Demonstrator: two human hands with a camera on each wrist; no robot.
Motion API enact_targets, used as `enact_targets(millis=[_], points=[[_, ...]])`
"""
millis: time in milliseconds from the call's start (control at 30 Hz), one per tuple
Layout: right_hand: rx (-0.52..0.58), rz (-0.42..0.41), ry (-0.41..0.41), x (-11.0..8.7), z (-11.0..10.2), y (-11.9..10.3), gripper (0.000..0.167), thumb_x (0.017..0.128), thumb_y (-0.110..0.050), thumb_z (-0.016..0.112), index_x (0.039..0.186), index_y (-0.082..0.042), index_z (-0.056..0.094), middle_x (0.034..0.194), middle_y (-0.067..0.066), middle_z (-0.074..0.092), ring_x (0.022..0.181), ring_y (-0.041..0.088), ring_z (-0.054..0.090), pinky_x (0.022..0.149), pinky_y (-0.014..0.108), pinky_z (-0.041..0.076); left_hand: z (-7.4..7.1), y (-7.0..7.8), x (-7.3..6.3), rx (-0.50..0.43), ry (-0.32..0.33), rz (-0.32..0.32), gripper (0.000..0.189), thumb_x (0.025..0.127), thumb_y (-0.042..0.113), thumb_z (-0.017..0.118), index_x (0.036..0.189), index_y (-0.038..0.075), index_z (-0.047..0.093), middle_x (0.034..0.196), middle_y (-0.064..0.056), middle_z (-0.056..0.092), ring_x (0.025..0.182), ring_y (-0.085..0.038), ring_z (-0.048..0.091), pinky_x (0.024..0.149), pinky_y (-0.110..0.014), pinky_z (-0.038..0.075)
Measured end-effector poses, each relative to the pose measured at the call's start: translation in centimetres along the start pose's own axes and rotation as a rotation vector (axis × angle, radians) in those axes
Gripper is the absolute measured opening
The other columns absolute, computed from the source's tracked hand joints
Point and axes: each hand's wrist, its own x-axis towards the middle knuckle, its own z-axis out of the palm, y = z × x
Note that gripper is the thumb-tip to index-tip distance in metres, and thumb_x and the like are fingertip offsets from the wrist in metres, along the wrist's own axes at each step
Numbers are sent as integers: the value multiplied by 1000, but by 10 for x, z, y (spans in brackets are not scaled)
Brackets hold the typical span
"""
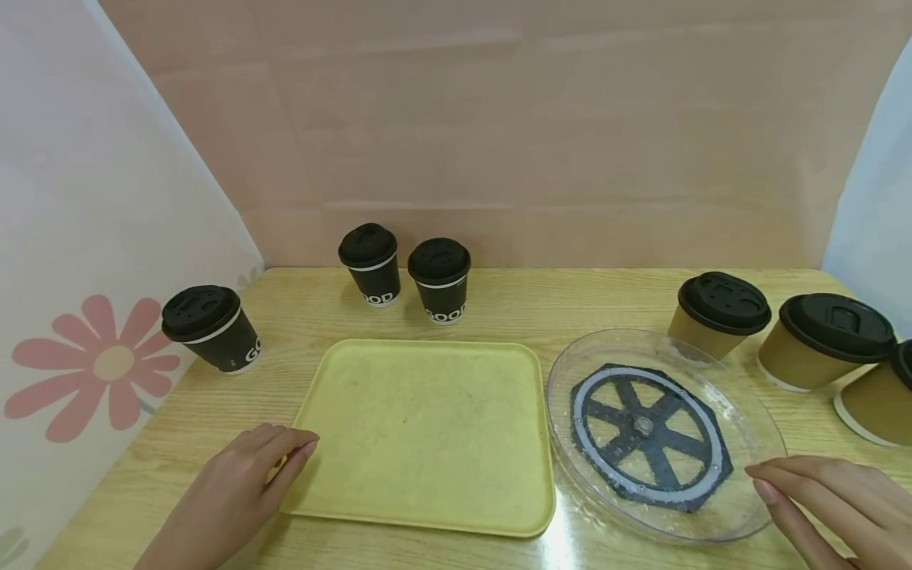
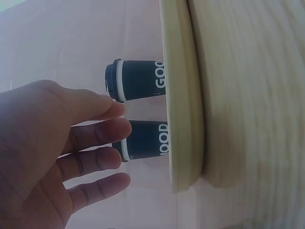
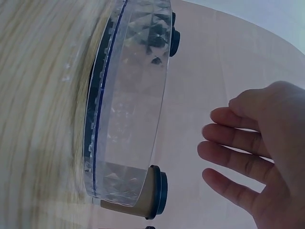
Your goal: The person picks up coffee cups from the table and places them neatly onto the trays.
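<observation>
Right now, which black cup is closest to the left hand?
The black cup by the pink flower. The other two stand together behind the tray, farther from the left hand.

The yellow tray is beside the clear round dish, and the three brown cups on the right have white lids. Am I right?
Not quite: the lids are black, not white, as the head view shows. The yellow tray is beside the clear round dish, and the three brown cups are on the right.
</observation>
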Motion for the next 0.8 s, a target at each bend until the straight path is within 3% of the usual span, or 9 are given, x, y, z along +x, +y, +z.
enact_targets(millis=[267,800], points=[[15,-28,3,1,0,1,59,100,-48,46,68,-7,73,64,1,66,65,-8,55,54,6,44,0,1,-1,-7,-15,-25,20,76,11,80,91,22,72,85,18,65,75,2,55,61,-20,51],[22,-28,2,1,0,1,59,100,-48,46,69,-6,73,64,2,66,66,-7,56,55,6,44,0,2,0,1,-13,-15,18,76,11,80,90,21,72,83,16,65,75,1,56,62,-22,53]])
